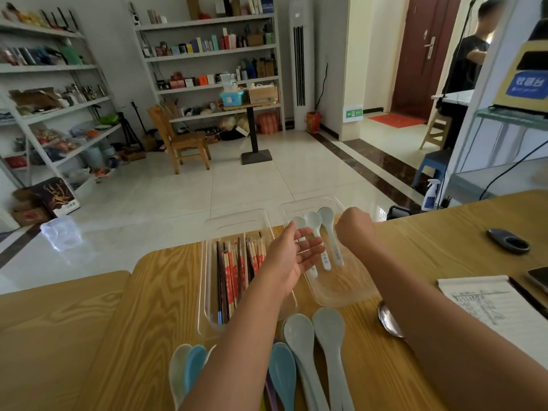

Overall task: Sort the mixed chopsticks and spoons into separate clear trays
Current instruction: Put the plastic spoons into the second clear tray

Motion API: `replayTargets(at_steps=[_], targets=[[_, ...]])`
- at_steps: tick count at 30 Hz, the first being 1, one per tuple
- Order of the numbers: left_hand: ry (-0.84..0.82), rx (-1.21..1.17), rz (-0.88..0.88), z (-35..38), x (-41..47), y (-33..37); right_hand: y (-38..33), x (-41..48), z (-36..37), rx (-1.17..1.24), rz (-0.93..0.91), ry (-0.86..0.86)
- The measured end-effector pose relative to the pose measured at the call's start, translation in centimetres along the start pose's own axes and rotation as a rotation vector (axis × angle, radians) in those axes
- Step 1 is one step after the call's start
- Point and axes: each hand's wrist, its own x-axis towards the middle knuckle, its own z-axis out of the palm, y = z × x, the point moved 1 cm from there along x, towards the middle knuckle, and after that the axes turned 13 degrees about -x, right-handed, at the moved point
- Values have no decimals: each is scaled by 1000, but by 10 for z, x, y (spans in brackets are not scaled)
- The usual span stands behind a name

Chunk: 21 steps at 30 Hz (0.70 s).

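Fingers of left hand spread, right hand curled, contents hidden; chopsticks and three soup spoons trayed, lower-centre loose spoons remain.

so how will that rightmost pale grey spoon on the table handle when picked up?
Grey spoon: glossy surface, so probably slippery in a pinch. Looks rigid, likely ceramic or melamine, so possibly chip-prone if dropped. Rounded bowl may rock when pushed.

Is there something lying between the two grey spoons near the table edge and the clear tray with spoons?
Nothing visible lies on the table between the grey spoons and the spoon tray; only bare wood. The left hand hovers open above the tray's left rim.
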Motion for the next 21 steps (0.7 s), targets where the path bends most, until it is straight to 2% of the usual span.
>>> replayTargets(at_steps=[4,7,14,18,21], targets=[[-10,-14,10,3,-36,-2,-1,-31,-22,100,-13,20],[-19,-13,37,1,-69,-7,3,-66,-38,171,-44,-27],[22,-28,73,-29,-142,-51,37,-197,-43,349,-101,-134],[99,-60,52,-58,-171,-88,63,-249,-13,355,-31,-199],[124,-71,16,-71,-183,-102,71,-264,3,265,-37,-209]])
